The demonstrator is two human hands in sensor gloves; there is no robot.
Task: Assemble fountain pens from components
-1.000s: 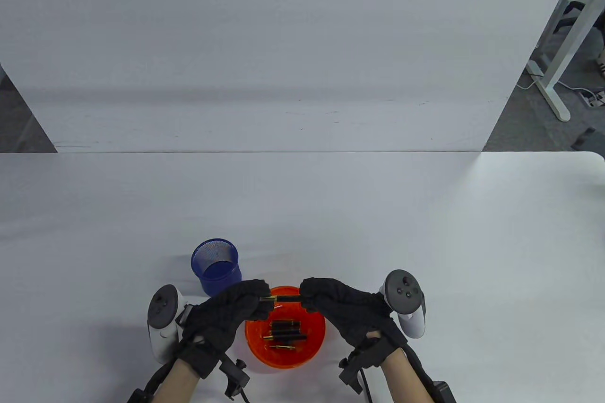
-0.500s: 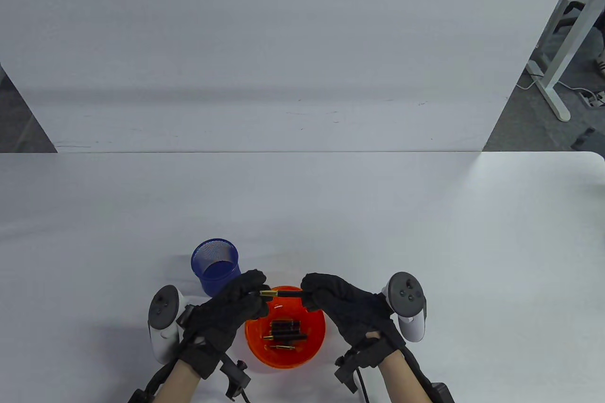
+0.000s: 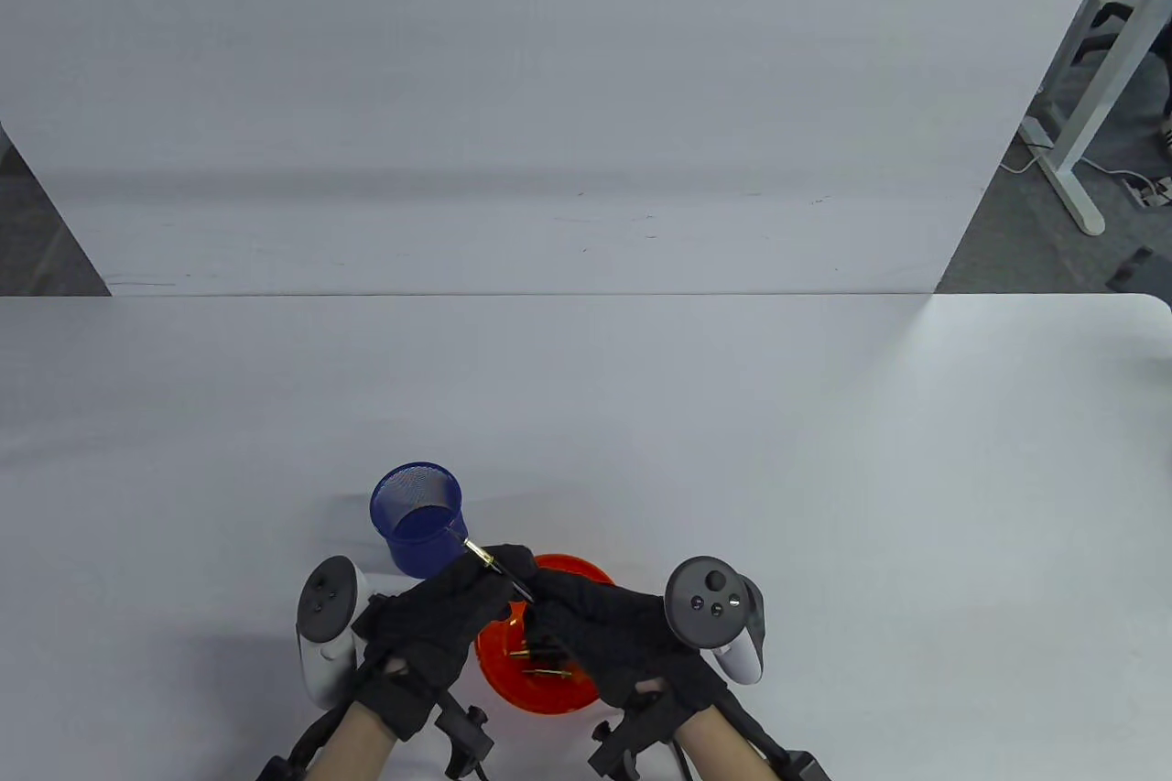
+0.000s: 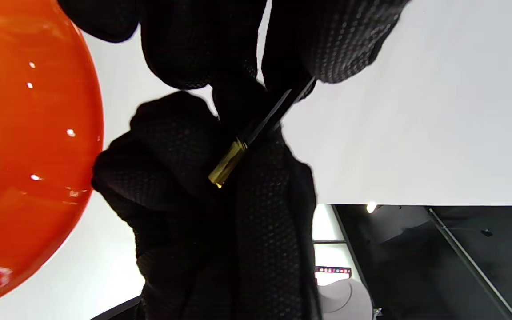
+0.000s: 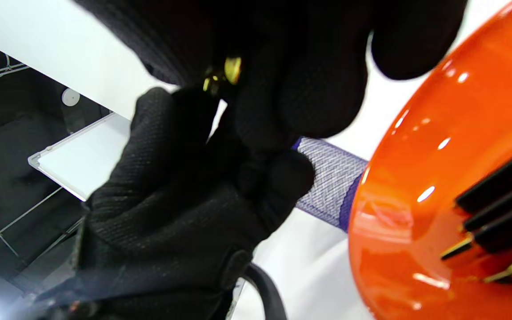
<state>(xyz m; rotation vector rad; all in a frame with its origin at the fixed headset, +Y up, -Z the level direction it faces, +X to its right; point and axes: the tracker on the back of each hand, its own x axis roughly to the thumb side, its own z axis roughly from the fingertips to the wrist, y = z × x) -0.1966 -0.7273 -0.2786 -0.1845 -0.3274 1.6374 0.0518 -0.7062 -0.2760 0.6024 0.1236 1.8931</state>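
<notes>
Several pen parts (image 3: 540,664) lie in the orange bowl (image 3: 502,677); blue mesh cup (image 3: 417,517) beside.

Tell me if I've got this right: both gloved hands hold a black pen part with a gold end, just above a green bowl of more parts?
Nearly. The bowl is orange, not green, as the table view shows. Both the left hand and right hand do hold the pen part.
</notes>
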